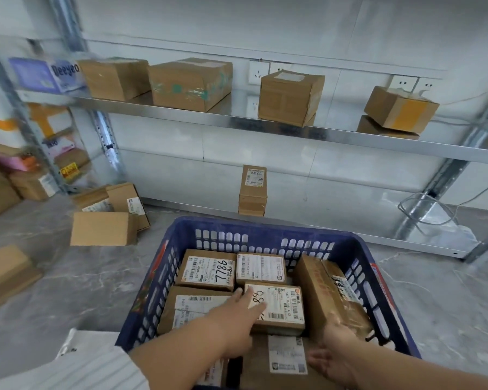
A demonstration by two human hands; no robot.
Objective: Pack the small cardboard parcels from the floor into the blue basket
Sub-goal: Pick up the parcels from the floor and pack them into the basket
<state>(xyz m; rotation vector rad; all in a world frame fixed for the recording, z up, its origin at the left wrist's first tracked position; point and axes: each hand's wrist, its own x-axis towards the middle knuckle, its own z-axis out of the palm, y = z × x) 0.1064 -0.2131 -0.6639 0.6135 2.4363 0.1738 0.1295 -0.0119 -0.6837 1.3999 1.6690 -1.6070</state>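
Blue basket [265,229]: stands on the grey floor [68,291], in front of the metal shelf [293,130].
Parcels inside: the "7786" parcel [207,270] sits in the basket's far-left corner, a white-labelled parcel [260,267] touches it at the far wall, and a middle parcel [282,305] lies just nearer than that.
Right wall: a long taped parcel [324,291] lies tilted along it.
Near edge: a barcoded parcel [192,308] at the left wall and a flat parcel [286,358] beside it.
Left hand [237,313]: reaches in over the near edge, fingers straight and flat on the middle parcel's label.
Right hand [333,353]: at the near end of the long taped parcel, touching it; blurred, so I cannot tell whether it grips.
Parcels on the floor: a plain box [100,228] left of the basket, two labelled boxes [124,198] heaped just behind it, and an upright parcel [252,190] at the shelf's base, beyond the basket's far edge.
Floor's left edge: one more brown box [3,266].
Shelf board: four cardboard boxes [189,83] well apart along it.
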